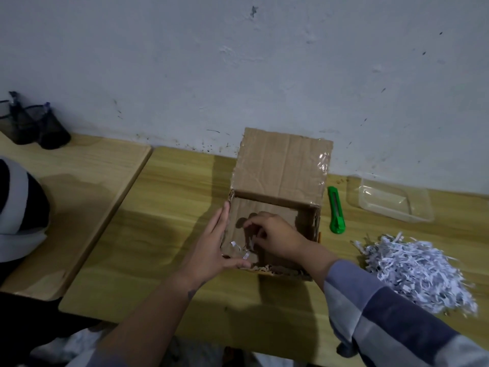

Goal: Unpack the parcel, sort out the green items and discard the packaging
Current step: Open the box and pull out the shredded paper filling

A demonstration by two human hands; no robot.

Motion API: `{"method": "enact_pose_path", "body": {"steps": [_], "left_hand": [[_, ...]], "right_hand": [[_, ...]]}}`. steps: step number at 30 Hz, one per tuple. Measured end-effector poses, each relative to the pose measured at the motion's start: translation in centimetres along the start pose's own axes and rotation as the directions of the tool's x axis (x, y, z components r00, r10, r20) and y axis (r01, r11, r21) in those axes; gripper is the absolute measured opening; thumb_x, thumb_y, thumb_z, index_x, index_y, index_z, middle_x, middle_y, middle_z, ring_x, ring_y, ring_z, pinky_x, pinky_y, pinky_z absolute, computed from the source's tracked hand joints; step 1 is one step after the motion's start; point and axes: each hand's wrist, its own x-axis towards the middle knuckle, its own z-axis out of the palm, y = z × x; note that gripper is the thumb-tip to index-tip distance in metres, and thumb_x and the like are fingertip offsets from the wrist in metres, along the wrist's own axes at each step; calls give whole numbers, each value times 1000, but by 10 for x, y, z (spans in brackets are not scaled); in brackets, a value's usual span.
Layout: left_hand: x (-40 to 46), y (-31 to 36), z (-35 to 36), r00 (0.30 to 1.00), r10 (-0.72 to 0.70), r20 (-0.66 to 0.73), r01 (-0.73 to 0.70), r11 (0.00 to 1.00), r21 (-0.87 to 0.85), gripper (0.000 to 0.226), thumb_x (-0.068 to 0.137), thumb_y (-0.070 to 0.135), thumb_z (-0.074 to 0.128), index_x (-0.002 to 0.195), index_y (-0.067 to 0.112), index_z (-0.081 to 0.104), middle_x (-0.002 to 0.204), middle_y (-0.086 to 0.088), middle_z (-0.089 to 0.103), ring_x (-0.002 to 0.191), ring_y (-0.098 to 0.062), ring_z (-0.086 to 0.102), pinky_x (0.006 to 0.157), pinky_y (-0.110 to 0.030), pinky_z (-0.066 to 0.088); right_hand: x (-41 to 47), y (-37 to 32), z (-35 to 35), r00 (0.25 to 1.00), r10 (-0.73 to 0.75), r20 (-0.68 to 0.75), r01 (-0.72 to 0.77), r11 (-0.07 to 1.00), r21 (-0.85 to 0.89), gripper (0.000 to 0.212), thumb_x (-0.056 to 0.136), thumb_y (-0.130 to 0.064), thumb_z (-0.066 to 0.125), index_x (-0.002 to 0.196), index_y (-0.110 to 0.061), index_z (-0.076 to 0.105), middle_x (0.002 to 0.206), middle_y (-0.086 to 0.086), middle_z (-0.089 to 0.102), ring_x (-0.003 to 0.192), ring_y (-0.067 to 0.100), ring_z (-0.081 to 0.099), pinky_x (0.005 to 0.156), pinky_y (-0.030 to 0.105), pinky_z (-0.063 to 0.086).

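- At the far left, two dark mesh pen holders (39, 128) stand against the wall on a pale side table (79, 186).
- Your left hand (209, 250) lies with fingers straight along the outside of the left wall of the cardboard box (277, 181); its thumb rests along the near rim, grasping nothing.
- The box stands open on the yellow-brown wooden table (164, 234), its rear flap upright against the wall with clear tape shining on the right edge. Inside, the brown floor shows, with a few white paper scraps (246, 254) near the front.
- Your right hand (275, 237) reaches into the box, fingers curled down and pinching at the scraps.
- Just right of the box lies a green utility knife (336, 210), pointing away from you.
- Farther right, a clear plastic tray (394, 201) sits by the wall.
- In front of the tray, a heap of white shredded paper (415, 268) lies on the table.
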Motion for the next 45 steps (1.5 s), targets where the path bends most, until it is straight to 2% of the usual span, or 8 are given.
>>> {"method": "enact_pose_path", "body": {"steps": [4,7,13,23,29,33,38,45], "left_hand": [[-3,1,-2,1000,20,0,-20,999,39,135,49,56,80,141,45,-18,152,26,-8,135,7,0,106,-17,19],[-4,0,-3,1000,21,1,-21,998,57,135,51,55,81,143,43,-18,150,28,-11,135,8,-2,105,-18,20],[-4,-5,-3,1000,30,3,-31,996,85,136,50,58,80,141,45,-21,151,25,-12,136,7,-1,106,-19,21],[-3,-9,-6,999,35,31,-38,995,89,138,49,60,80,139,46,-24,153,24,-14,136,4,2,108,-25,25],[-2,-7,-7,999,28,33,-30,996,89,137,50,60,80,139,47,-24,152,26,-15,134,6,2,102,-20,22],[-2,-10,-6,999,35,34,-38,993,109,139,49,63,79,140,45,-25,155,23,-15,135,6,0,104,-21,22],[-1,-9,-7,999,25,27,-27,993,112,139,48,65,77,143,43,-22,158,19,-14,135,4,3,107,-25,24],[3,-2,-8,999,-40,35,34,984,173,138,49,67,75,146,40,-19,158,18,-10,142,-8,13,110,-42,30]], "right_hand": [[1,-8,4,976,-74,207,132,950,-283,63,79,-21,70,136,-28,44,136,7,37,120,25,45,97,35,44],[6,-12,8,955,-112,275,218,893,-394,54,82,-27,67,133,-22,49,143,6,32,122,27,44,97,39,46],[8,-12,12,946,-194,258,270,914,-303,34,81,-9,64,114,-13,66,127,2,56,109,24,59,89,36,50],[19,-27,19,892,-296,342,424,811,-404,34,83,-23,63,116,-17,66,117,9,57,110,27,53,82,38,49],[19,-19,19,898,-261,353,393,836,-383,23,81,-14,64,103,-13,71,120,6,61,108,25,57,87,37,50],[14,-14,18,937,-216,273,304,890,-339,23,84,-10,60,105,-12,70,121,7,62,107,25,59,90,33,49],[4,6,3,996,-88,10,88,980,-179,15,84,-14,64,97,-16,72,107,2,69,99,17,63,91,29,49],[-17,15,-19,936,105,-337,-70,991,114,10,78,-14,73,86,-10,76,91,3,73,83,10,63,79,14,44]]}}
